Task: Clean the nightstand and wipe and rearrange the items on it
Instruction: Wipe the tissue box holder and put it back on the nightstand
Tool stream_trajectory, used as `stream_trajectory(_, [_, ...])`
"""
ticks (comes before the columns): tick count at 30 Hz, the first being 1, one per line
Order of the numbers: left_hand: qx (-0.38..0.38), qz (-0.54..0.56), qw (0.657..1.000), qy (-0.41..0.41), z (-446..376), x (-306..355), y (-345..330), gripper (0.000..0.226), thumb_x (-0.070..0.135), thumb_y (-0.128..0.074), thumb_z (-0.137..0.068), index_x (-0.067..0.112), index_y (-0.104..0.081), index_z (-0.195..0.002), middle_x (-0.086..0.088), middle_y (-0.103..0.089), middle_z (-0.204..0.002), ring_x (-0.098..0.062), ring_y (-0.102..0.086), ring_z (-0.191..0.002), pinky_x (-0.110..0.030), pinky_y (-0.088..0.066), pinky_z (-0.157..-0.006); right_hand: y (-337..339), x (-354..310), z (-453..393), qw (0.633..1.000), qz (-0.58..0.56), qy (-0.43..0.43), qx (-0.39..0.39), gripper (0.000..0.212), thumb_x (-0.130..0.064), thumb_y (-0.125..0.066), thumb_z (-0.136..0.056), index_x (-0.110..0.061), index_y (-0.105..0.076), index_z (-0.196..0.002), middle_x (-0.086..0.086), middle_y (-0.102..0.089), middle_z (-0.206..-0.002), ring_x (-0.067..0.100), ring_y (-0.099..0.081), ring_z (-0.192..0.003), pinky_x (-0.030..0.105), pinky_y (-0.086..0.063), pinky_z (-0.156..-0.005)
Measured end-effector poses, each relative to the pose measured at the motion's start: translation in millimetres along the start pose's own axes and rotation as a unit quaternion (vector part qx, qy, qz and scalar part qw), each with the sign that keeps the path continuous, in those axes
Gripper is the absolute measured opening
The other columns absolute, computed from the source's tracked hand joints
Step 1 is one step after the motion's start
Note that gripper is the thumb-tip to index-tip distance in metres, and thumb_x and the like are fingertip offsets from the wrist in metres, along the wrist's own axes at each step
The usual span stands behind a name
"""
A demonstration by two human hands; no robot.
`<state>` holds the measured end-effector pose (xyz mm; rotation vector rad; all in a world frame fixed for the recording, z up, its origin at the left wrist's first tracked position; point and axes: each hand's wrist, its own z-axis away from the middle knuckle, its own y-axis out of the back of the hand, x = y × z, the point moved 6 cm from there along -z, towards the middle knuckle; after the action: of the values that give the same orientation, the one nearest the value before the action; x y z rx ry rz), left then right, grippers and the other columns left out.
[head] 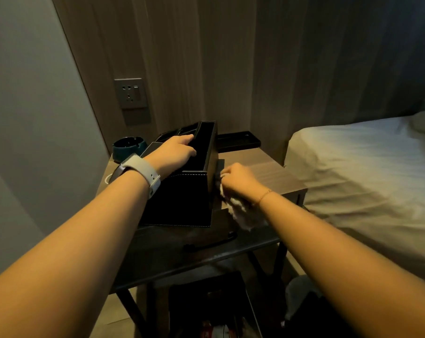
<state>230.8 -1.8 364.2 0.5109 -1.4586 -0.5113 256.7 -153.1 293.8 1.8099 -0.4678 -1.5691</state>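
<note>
Crowding the nightstand (267, 172): ashtray (127, 146), tray (238, 141), organizer (182, 198) under curled left fingers (187, 142); right fingers (227, 170) clamp cloth (240, 211).

L hand (176, 152) on organizer (182, 198) (R hand (236, 179) w/ cloth (243, 213))

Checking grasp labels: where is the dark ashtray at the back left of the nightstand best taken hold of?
Probably by the rim of the ashtray, from above: it sits upright and round, its rim uncovered. The black organizer box and left hand crowd its right side, the wall its left.
</note>
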Motion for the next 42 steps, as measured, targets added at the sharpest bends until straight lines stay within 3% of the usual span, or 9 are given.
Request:
stream_trajectory(3, [0.038,-0.028,0.999,-0.003,-5,1,2,0.055,0.009,-0.046,-0.097,0.015,-0.03,-0.149,-0.002,-0.033,-0.153,-0.019,-0.031,-0.139,-0.02,-0.025,-0.098,-11,-3,35,0.995,0.049,0.063,-0.061,0.018,-0.001,-0.052,-0.084,-0.002,-0.063,-0.07,0.021,-0.057,-0.073,0.031,-0.052,-0.07,0.036,-0.038,-0.063])
stream_trajectory(6, [0.079,-0.059,0.995,-0.006,-8,15,-10,0.047,0.008,-0.042,-0.096,0.01,-0.038,-0.144,-0.007,-0.04,-0.147,-0.022,-0.045,-0.122,-0.022,-0.035,-0.086,1,21,70,0.993,-0.019,0.048,-0.104,0.019,-0.008,-0.059,-0.09,-0.015,-0.074,-0.099,0.002,-0.069,-0.093,0.012,-0.06,-0.087,0.025,-0.045,-0.074])
stream_trajectory(11, [0.174,-0.011,0.984,-0.029,-6,43,-27,0.043,0.007,-0.038,-0.096,0.007,-0.043,-0.138,-0.013,-0.049,-0.138,-0.027,-0.054,-0.113,-0.026,-0.04,-0.079,50,43,110,0.974,-0.213,0.038,0.071,0.022,-0.007,-0.062,-0.089,-0.027,-0.07,-0.093,-0.004,-0.071,-0.096,0.013,-0.066,-0.093,0.034,-0.053,-0.085])
stream_trajectory(17, [0.262,0.116,0.936,-0.203,100,33,-3,0.026,0.01,-0.054,-0.093,0.018,-0.061,-0.117,0.001,-0.062,-0.116,-0.009,-0.059,-0.106,-0.02,-0.047,-0.09,50,5,144,0.921,-0.364,0.098,0.093,0.013,-0.008,-0.07,-0.082,-0.013,-0.062,-0.091,0.001,-0.071,-0.083,0.015,-0.067,-0.077,0.031,-0.054,-0.068])
stream_trajectory(24, [0.056,0.39,0.919,0.02,168,-41,-41,0.029,0.047,-0.039,-0.096,0.034,-0.054,-0.117,0.003,-0.063,-0.117,-0.012,-0.059,-0.108,-0.037,-0.045,-0.094,2,-86,147,0.918,-0.33,0.161,0.149,0.015,-0.029,-0.066,-0.086,-0.014,-0.069,-0.087,0.001,-0.057,-0.1,0.006,-0.06,-0.091,0.021,-0.051,-0.082])
stream_trajectory(30, [0.209,0.42,0.883,0.038,191,-81,0,0.025,0.027,-0.036,-0.102,0.011,-0.056,-0.102,-0.007,-0.063,-0.093,-0.025,-0.06,-0.094,-0.039,-0.049,-0.085,-39,-152,145,0.925,-0.337,0.17,0.035,0.04,-0.042,-0.04,-0.098,-0.017,-0.072,-0.1,-0.002,-0.065,-0.105,0.003,-0.061,-0.097,0.013,-0.047,-0.08])
stream_trajectory(35, [0.273,0.396,0.871,0.096,196,-120,52,0.031,0.02,-0.031,-0.103,0.014,-0.049,-0.079,-0.008,-0.051,-0.079,-0.018,-0.049,-0.07,-0.031,-0.043,-0.066,-49,-174,77,0.977,0.017,0.184,0.11,0.034,-0.041,-0.048,-0.093,-0.018,-0.065,-0.113,0.002,-0.058,-0.118,0.019,-0.05,-0.115,0.036,-0.045,-0.093])
stream_trajectory(39, [0.303,0.477,0.818,0.105,194,-121,79,0.031,0.025,-0.036,-0.103,0.006,-0.059,-0.095,-0.013,-0.06,-0.091,-0.013,-0.042,-0.061,-0.016,-0.039,-0.046,-83,-177,50,0.901,0.364,0.172,0.158,0.041,-0.042,-0.049,-0.094,-0.012,-0.058,-0.119,0.009,-0.052,-0.124,0.028,-0.043,-0.116,0.038,-0.038,-0.094])
stream_trajectory(42, [0.252,0.527,0.808,0.077,179,-119,89,0.045,0.045,-0.029,-0.101,0.013,-0.06,-0.106,-0.002,-0.065,-0.09,-0.014,-0.06,-0.08,-0.022,-0.048,-0.064,-88,-174,56,0.865,0.423,0.212,0.167,0.03,-0.021,-0.058,-0.091,-0.01,-0.061,-0.119,0.008,-0.049,-0.124,0.028,-0.042,-0.114,0.035,-0.039,-0.092])
